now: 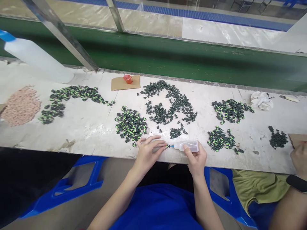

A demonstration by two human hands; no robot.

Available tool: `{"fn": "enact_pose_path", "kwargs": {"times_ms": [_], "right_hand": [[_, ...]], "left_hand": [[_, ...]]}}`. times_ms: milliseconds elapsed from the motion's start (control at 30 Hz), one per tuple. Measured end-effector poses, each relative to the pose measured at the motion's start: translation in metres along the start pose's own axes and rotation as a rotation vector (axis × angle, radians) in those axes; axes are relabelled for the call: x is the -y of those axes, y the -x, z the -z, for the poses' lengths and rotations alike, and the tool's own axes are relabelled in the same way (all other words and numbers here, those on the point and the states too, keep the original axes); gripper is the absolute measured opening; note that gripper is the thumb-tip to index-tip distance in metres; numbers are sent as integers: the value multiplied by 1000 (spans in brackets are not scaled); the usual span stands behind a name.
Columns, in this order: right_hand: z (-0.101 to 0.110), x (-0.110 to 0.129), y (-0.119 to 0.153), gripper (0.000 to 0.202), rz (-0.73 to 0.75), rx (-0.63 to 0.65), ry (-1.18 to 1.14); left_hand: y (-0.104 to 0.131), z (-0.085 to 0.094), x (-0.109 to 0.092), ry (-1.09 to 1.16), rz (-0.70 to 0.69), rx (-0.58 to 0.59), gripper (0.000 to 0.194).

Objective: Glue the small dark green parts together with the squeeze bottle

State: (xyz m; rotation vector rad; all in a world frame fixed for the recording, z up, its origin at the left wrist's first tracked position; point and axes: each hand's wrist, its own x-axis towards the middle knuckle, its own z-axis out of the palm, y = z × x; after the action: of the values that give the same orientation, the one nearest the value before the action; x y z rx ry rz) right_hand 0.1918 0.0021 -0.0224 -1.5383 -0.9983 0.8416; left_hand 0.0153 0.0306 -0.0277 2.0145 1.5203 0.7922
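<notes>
My left hand [148,150] pinches a small black-and-green piece [168,146] between thumb and fingertip near the table's front edge. In my right hand [197,158] is a clear squeeze bottle [189,146], lying sideways with its blue tip pointing left at the small piece. The tip is touching or very near the piece. Just beyond my hands lies a small group of dark parts [176,132], with a larger spread of them [163,113] behind. A heap of black-and-green pieces [130,124] sits beyond my left hand.
More black-and-green heaps [220,139] lie right and left. Pink parts [22,105] and a large white bottle [38,59] are at the left. A red cup [128,79] stands on cardboard [117,83]. Another person's hand [299,159] is at the right edge.
</notes>
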Motion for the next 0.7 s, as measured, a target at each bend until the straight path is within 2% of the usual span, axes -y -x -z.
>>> {"fn": "enact_pose_path", "kwargs": {"times_ms": [700], "right_hand": [[-1, 0, 1, 23, 12, -47, 54]], "left_hand": [[-1, 2, 0, 12, 58, 37, 8]]}}
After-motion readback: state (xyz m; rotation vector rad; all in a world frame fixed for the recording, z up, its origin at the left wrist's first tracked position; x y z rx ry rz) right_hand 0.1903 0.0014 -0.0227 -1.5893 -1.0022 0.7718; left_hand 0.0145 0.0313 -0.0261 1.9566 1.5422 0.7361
